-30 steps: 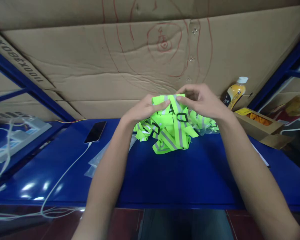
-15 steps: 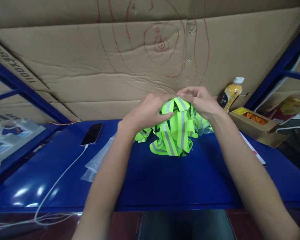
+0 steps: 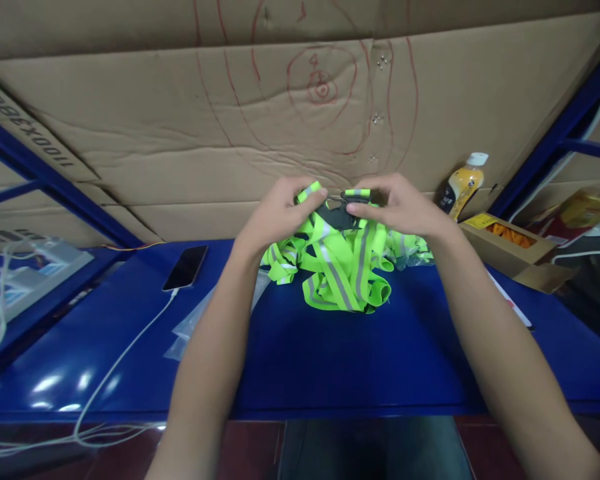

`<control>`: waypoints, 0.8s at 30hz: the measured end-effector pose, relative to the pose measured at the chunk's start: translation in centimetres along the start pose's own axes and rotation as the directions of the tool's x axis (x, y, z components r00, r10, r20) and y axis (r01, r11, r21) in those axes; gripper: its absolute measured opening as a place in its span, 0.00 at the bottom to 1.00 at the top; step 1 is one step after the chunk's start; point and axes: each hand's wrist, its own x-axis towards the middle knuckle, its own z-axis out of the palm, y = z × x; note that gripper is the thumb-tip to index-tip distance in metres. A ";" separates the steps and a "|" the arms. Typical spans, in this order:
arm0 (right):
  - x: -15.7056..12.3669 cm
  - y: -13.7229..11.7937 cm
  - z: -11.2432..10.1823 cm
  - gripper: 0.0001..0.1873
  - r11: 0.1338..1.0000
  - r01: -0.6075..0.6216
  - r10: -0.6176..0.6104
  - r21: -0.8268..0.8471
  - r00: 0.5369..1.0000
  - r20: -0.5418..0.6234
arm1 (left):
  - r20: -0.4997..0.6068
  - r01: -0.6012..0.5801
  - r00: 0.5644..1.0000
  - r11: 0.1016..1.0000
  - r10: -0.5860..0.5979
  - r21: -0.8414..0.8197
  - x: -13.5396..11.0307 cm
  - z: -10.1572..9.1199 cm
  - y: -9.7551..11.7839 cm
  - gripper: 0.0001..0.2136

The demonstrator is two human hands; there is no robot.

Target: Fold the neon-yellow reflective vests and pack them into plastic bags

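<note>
Neon yellow-green reflective straps [image 3: 337,270] with grey stripes lie in a loose heap on the blue table. Above the heap, a dark piece that looks like a plastic buckle [image 3: 336,217] sits between my hands. My left hand [image 3: 287,210] is closed, pinching a strap end at the dark piece's left side. Closed on the other side, my right hand [image 3: 393,203] presses its thumb against the dark piece, with a strap end under the fingers. The fingertips behind the straps are partly hidden. More straps, some in clear plastic [image 3: 410,252], lie beyond my right wrist.
A phone [image 3: 185,268] with a white cable and a clear plastic bag [image 3: 185,337] lie left. At right are a bottle [image 3: 463,187], an open cardboard box [image 3: 510,250] and a flat white item [image 3: 511,300]. Cardboard [image 3: 130,133] stands behind; a power strip [image 3: 30,287] is far left.
My hands have turned up strap ends and brought the dark buckle-like piece into view between them. My left hand has shifted slightly left; the heap's top has opened out.
</note>
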 end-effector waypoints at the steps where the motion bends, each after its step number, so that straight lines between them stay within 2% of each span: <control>1: -0.1 0.1 -0.1 0.22 0.996 -0.026 0.026 0.083 1.000 -0.003 | -0.012 0.038 0.999 0.997 -0.039 -0.061 0.0 0.0 -0.4 0.22; 3: -0.1 0.4 -0.2 0.24 0.977 -0.068 0.076 0.204 0.997 -0.032 | -0.032 0.096 0.995 0.991 -0.100 -0.094 0.2 0.1 -1.1 0.20; 5: -0.1 0.7 0.0 0.23 0.974 -0.096 0.116 0.204 0.989 -0.089 | -0.094 0.106 0.990 0.994 -0.106 -0.008 0.3 0.3 -1.2 0.14; 7: 0.1 1.0 0.2 0.22 0.985 -0.119 0.138 0.121 0.977 -0.161 | -0.202 0.054 0.979 0.992 -0.030 0.110 0.2 0.3 -0.3 0.09; 9: 0.3 1.2 0.4 0.22 0.990 -0.132 0.140 0.050 0.965 -0.222 | -0.227 -0.048 0.969 0.978 0.094 0.201 0.0 0.4 1.1 0.12; 11: 0.5 1.1 0.5 0.23 0.991 -0.128 0.135 0.044 0.961 -0.241 | -0.118 -0.152 0.975 0.956 0.186 0.251 -0.1 0.5 2.4 0.13; 14: 0.6 0.8 0.6 0.25 0.989 -0.119 0.138 0.089 0.959 -0.247 | 0.059 -0.225 0.974 0.934 0.218 0.279 -0.1 0.9 3.2 0.15; 20: 0.7 0.7 1.2 0.27 0.967 -0.117 0.180 0.228 0.943 -0.280 | 0.079 -0.256 0.967 0.925 0.243 0.281 0.2 1.1 2.1 0.14; 24: 0.7 0.6 1.1 0.27 0.967 -0.118 0.178 0.224 0.946 -0.271 | 0.089 -0.291 0.957 0.922 0.277 0.254 0.2 0.8 2.2 0.11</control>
